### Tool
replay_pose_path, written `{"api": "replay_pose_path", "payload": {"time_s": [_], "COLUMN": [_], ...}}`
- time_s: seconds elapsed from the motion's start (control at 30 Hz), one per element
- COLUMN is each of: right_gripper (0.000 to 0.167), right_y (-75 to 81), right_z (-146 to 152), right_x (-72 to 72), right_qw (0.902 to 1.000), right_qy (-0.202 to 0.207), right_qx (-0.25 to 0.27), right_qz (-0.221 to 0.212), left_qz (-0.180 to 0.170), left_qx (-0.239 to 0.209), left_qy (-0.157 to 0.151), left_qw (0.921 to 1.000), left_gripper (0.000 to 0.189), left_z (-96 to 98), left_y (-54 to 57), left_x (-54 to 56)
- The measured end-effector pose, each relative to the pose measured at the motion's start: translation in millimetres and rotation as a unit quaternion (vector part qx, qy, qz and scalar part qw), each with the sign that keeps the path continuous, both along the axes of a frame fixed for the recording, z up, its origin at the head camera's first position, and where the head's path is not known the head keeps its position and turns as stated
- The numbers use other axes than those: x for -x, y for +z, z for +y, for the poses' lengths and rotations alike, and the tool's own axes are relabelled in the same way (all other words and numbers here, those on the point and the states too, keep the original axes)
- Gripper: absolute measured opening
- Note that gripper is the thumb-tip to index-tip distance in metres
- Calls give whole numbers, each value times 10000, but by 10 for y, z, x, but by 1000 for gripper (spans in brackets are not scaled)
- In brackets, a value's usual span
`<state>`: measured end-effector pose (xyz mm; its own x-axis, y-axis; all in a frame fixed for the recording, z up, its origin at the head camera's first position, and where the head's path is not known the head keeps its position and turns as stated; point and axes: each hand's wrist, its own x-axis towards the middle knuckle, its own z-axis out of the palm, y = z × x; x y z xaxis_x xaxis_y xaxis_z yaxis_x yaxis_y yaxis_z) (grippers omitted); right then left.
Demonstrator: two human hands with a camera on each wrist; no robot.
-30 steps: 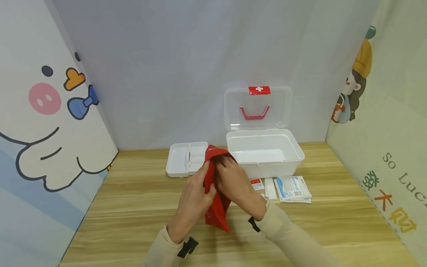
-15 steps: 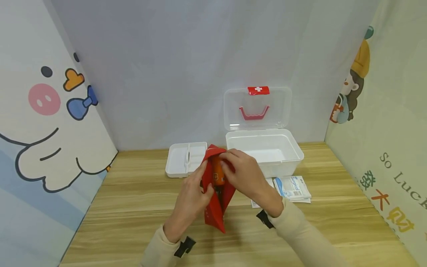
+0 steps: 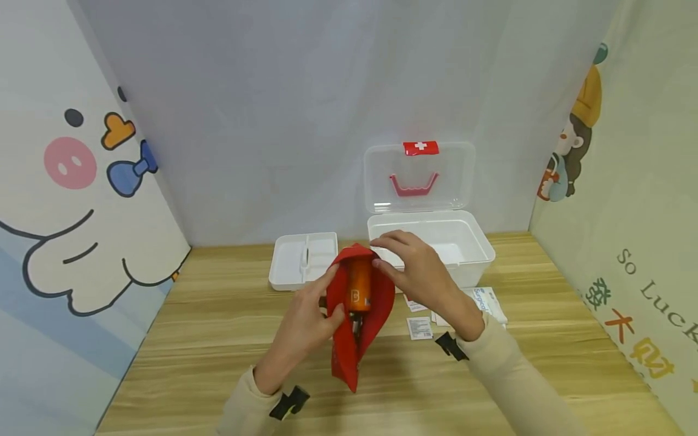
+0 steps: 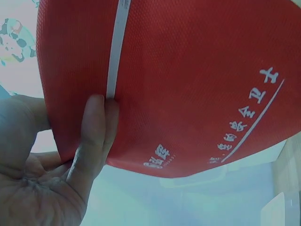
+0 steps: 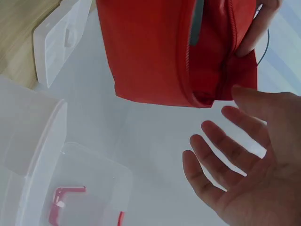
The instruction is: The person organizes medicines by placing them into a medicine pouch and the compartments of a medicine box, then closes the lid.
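Head view: red pouch (image 3: 360, 321) held upright above wooden table (image 3: 218, 339), left hand (image 3: 305, 324) pinching its left edge so the mouth gapes. Orange bottle (image 3: 360, 284) showing inside, just beside left fingertips. Right hand (image 3: 420, 272) with fingers straight and apart, at the pouch's right rim, holding nothing. White box (image 3: 436, 242) lying open just beyond right fingers; small packets (image 3: 420, 327) below them.

Left wrist view: thumb (image 4: 91, 136) pressed flat against red fabric (image 4: 188, 84), clamping it.

Right wrist view: fingers (image 5: 221, 155) spread, just clear of pouch zipper (image 5: 188, 56).
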<state>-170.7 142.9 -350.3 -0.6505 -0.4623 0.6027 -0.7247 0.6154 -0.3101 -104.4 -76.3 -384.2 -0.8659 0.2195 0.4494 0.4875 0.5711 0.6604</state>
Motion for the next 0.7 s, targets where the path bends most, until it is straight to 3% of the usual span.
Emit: {"api": "replay_pose_path", "payload": {"time_s": [0.13,0.33,0.5,0.7], "right_gripper": [32,24,20,13], "right_y": [-24,-22,-3,31], "right_z": [12,24,56,81], "right_x": [23,20,18,-15], "right_qw": [9990,9982,9971,9963], "right_qy": [327,571,751,816], "right_qx": [-190,-136,-108,-224], "right_qz": [-241,-130,28,-164], "left_qz": [-289,-674,-702,-669], "left_qx": [41,-181,-90,155], "left_qy": [-195,-813,-1232,-1489], "left_qw": [9994,9942,9899,9865], "left_gripper": [66,68,67,67], "left_z": [-43,-120,-160,-176], "left_y": [16,11,4,-1], "left_x": [-16,-19,-12,-13]}}
